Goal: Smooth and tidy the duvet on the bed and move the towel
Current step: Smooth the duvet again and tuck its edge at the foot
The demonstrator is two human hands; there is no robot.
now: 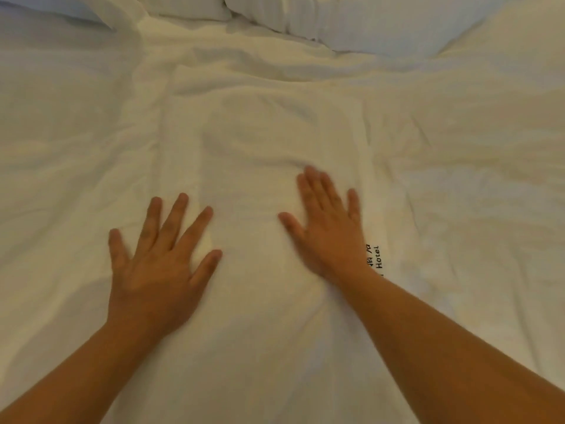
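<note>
Pressing flat with both palms, the person leans over the bed and works on a long white cloth laid down the middle of the duvet point(91, 133). I take this cloth for the towel point(260, 142): it reads as a separate strip with a raised edge on either side, and black lettering point(374, 260) ending in "Hotel" sits at its right border.

Left hand point(156, 270): fingers spread wide and straight, palm down, on the towel's left edge. It holds nothing.

Right hand point(328, 228): fingers straight and close together, palm down, on the towel's right half, just beside the lettering. It holds nothing. Slightly blurred, so likely in motion; direction cannot be told.

Step in hand, as judged: the smoothing stage, with the towel being flattened where it lies; the move of the towel is not yet done.

Duvet state: creased on both sides of the towel, with a bunched ridge across it beyond the towel's far end. Pillows point(351, 22) lie at the head of the bed, well apart from the hands.

Next move, as judged: either sweep the palms outward to press the creases flat, or curl the fingers under the towel's edges to lift it clear. Lifting first would expose the duvet beneath for smoothing.

Containers: none in view, so no contents to record.
</note>
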